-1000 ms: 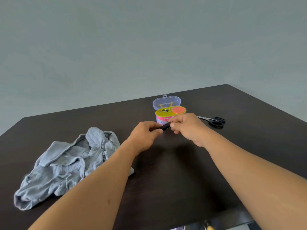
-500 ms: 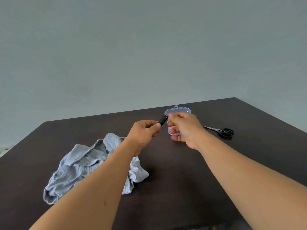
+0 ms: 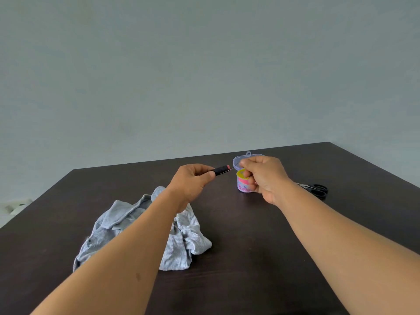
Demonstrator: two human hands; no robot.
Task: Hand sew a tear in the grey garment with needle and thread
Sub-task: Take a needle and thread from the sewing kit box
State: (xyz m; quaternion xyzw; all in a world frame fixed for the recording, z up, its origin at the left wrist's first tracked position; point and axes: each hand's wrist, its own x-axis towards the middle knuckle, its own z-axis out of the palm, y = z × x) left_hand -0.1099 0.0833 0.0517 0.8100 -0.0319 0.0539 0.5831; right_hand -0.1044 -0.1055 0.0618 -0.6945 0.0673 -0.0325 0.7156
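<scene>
Where the dark table (image 3: 250,258) spreads out below, the grey garment (image 3: 181,242) lies crumpled at about eight o'clock from its middle, ribbed and pale blue-grey, partly hidden under the left forearm. Up at twelve o'clock the left hand (image 3: 191,185) pinches a small black thread spool (image 3: 220,170) with a reddish end, its tip aimed toward two o'clock. Just beside it the right hand (image 3: 264,178) is clenched, fingertips pinched together; whether they grip thread I cannot tell. Behind that hand stands an opened sewing kit box (image 3: 242,180), with scissors (image 3: 317,189) at three o'clock.
</scene>
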